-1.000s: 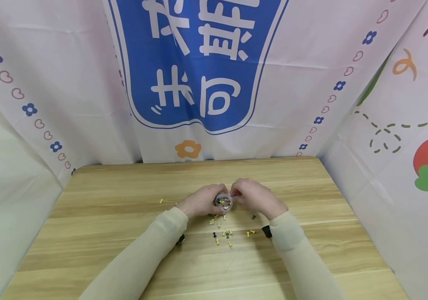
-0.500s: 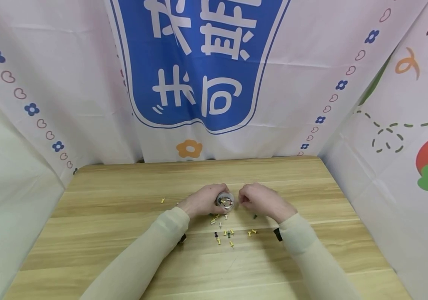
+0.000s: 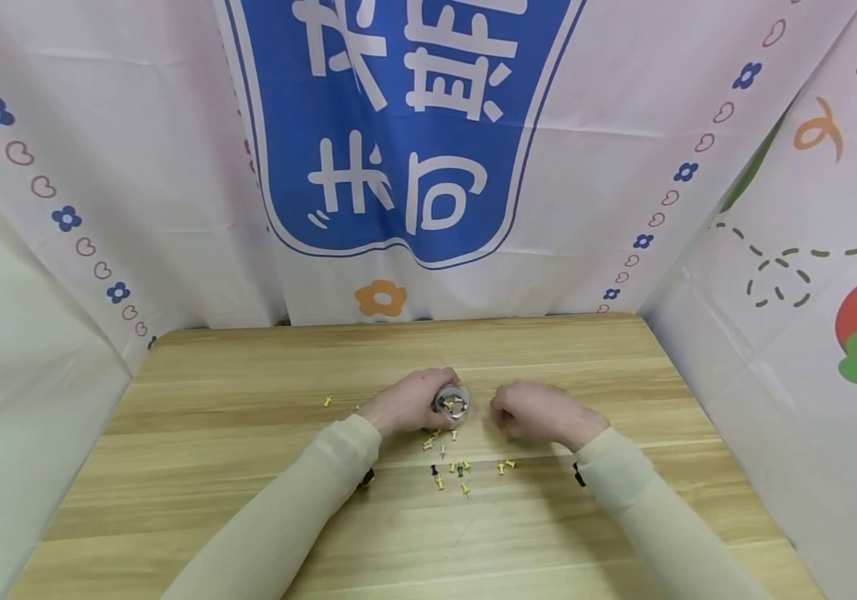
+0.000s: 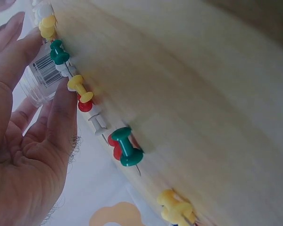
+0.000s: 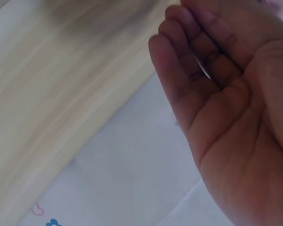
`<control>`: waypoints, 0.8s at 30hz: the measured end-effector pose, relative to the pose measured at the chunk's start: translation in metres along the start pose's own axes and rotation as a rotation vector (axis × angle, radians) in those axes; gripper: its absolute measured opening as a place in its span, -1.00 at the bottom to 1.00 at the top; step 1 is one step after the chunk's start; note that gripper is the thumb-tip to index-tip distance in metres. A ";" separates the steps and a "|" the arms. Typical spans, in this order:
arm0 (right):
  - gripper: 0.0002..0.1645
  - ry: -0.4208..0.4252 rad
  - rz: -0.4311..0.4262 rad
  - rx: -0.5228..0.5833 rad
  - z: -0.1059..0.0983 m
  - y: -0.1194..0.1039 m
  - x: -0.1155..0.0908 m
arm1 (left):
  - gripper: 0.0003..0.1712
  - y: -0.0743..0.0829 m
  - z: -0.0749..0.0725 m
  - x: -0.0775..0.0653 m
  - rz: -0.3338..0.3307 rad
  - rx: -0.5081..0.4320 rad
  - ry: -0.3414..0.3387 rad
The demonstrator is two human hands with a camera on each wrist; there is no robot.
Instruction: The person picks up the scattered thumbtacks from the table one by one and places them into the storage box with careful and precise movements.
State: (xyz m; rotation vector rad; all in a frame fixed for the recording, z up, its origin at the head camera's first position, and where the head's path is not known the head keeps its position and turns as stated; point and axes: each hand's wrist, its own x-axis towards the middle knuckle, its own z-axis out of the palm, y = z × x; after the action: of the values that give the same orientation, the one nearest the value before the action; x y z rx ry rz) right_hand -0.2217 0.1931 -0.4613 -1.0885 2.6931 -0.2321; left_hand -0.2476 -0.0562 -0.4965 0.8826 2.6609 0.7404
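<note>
My left hand [image 3: 415, 398] holds a small clear jar [image 4: 39, 75] with a barcode label, fingers and thumb curled round its side. Push pins [image 3: 454, 402] in mixed colours lie inside the jar. In the left wrist view, a green push pin [image 4: 127, 147], a yellow push pin [image 4: 80, 88] and several others lie on the table near that hand. My right hand [image 3: 537, 412] is low over the table, to the right of the jar. Its fingers bend inward in the right wrist view, but the tips of the thumb and index finger cannot be made out, nor anything between them.
Several loose push pins, among them a yellow pin [image 3: 466, 490] and a dark pin [image 3: 434, 471], lie in front of the jar on the wooden table [image 3: 248, 367]. One yellow pin [image 3: 328, 402] lies apart at left. A printed curtain [image 3: 196, 208] hangs behind.
My right hand has drawn away from the jar's rim, rightward and slightly toward me. It now covers the spot where a green push pin showed. My left hand keeps holding the jar.
</note>
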 end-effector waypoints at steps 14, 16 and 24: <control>-0.73 -0.086 -0.063 -0.064 0.005 0.009 -0.007 | -0.37 0.001 0.000 0.000 0.001 -0.007 0.000; -0.73 -0.083 -0.072 -0.066 0.005 0.009 -0.008 | -0.37 0.001 0.000 0.000 -0.002 -0.007 -0.002; -0.73 -0.044 -0.063 -0.056 0.007 0.008 -0.005 | -0.36 0.001 0.000 -0.001 -0.014 -0.007 -0.005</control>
State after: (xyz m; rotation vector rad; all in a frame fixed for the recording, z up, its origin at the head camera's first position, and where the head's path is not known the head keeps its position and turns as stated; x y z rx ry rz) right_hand -0.2216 0.2023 -0.4687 -1.1813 2.6444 -0.1419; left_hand -0.2466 -0.0557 -0.4955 0.8621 2.6556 0.7433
